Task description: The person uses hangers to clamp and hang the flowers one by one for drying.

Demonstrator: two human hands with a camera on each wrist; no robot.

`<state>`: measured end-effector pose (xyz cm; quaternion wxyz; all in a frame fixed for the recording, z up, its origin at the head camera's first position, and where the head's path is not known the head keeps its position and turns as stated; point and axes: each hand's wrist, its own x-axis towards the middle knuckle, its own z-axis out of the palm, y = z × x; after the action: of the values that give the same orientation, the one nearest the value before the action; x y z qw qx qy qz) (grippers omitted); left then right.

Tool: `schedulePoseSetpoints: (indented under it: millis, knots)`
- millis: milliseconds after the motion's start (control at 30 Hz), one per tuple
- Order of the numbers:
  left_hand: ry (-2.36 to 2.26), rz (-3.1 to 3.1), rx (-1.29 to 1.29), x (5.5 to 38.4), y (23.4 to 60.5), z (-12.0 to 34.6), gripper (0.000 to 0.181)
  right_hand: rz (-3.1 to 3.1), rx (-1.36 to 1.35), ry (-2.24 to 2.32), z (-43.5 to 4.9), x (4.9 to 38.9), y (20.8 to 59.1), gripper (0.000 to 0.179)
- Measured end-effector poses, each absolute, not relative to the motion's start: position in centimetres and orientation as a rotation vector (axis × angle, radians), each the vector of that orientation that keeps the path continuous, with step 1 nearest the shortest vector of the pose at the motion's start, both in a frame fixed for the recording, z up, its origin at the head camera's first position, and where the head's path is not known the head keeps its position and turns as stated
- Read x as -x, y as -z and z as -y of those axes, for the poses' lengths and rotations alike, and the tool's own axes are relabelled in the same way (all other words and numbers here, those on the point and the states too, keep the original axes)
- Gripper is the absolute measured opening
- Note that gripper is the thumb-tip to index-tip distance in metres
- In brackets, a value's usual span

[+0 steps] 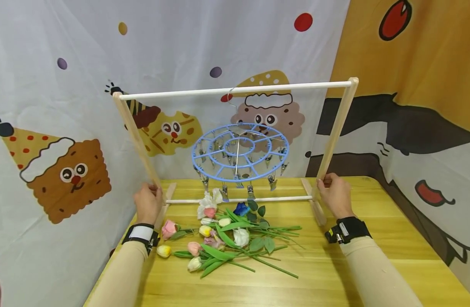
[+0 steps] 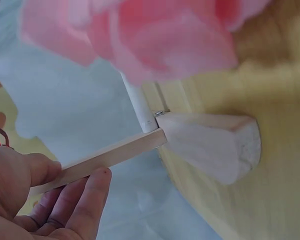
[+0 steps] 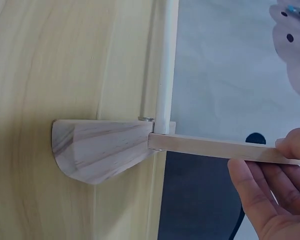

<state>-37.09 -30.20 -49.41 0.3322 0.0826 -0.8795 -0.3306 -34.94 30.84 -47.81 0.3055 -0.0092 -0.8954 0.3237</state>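
A wooden rack (image 1: pixel 336 128) with white crossbars stands on the table. My left hand (image 1: pixel 148 202) grips its left post low down, thumb on one side and fingers on the other in the left wrist view. The right post is pinched likewise by my right hand (image 1: pixel 335 195), just above the foot (image 3: pixel 105 150). From the top bar, by a wire hook, hangs a round blue clip hanger (image 1: pixel 240 151) with several metal clips. Artificial flowers lie in front of the rack: a pink rose (image 1: pixel 168 229), tulips (image 1: pixel 194 248), a blue flower (image 1: pixel 241 209) and white blooms (image 1: pixel 240 237).
The yellowish wooden table (image 1: pixel 281 285) ends at a rounded far right corner. Behind it hangs a cloth backdrop (image 1: pixel 162 51) printed with cartoon figures. Green flower stems (image 1: pixel 277 266) spread toward the right. Several clips dangle close above the lower crossbar.
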Motion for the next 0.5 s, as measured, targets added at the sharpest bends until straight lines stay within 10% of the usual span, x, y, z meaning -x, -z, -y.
schedulePoseSetpoints:
  millis: [500]
  knots:
    - [0.864,2.346,-0.135,36.1,49.2,28.2,0.018,2.395,0.090,-0.845,-33.8,34.3,47.9,0.032]
